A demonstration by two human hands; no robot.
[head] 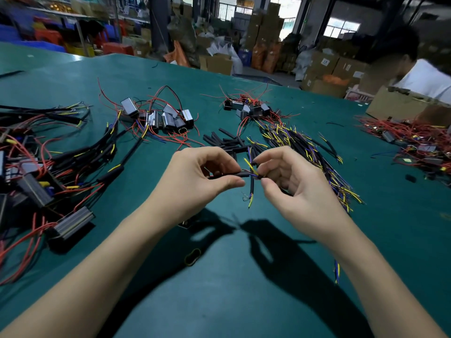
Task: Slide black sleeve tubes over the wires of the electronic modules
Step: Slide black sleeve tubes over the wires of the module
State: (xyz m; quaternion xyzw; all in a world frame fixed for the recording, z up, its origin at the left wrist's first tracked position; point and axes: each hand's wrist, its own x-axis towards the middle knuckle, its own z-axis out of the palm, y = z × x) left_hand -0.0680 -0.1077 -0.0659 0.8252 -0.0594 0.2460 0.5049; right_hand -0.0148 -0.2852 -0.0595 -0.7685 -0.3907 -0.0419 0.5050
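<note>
Above the green counter, the left hand pinches a black sleeve tube at centre frame while the right hand pinches yellow-and-blue wires at its mouth; loose tubes lie at twelve o'clock, modules at eleven.

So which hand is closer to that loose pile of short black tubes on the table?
Right. The right hand sits just below the pile of short black tubes, nearly under its edge; the left hand is lower and further left.
</note>
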